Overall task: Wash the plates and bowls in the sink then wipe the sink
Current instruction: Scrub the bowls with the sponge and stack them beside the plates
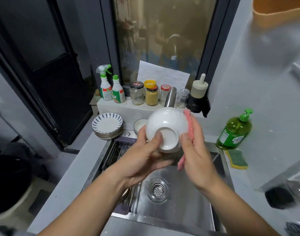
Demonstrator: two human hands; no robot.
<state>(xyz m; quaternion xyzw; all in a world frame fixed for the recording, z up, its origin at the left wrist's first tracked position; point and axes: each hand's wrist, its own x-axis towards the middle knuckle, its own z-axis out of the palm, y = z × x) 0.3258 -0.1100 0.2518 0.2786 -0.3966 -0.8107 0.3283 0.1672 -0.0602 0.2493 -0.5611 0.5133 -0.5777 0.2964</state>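
A white bowl (166, 128) is gripped foot-up by the left hand (142, 157) above the sink (178, 198) and rubbed with a pink cloth (188, 121) pressed by the right hand (197, 157), with stacked plates (107, 126) behind (apparently washed), sink wiping judged outstanding.

At the centre of the frame, the left hand (142, 155) holds a white bowl (166, 128) base toward the camera, thumb on its foot ring. The right hand (195, 157) presses a pink cloth (188, 120) against the bowl's right side. Below lies the steel sink (183, 198). Stacked plates (107, 125) sit on the counter (65, 181), left of centre.
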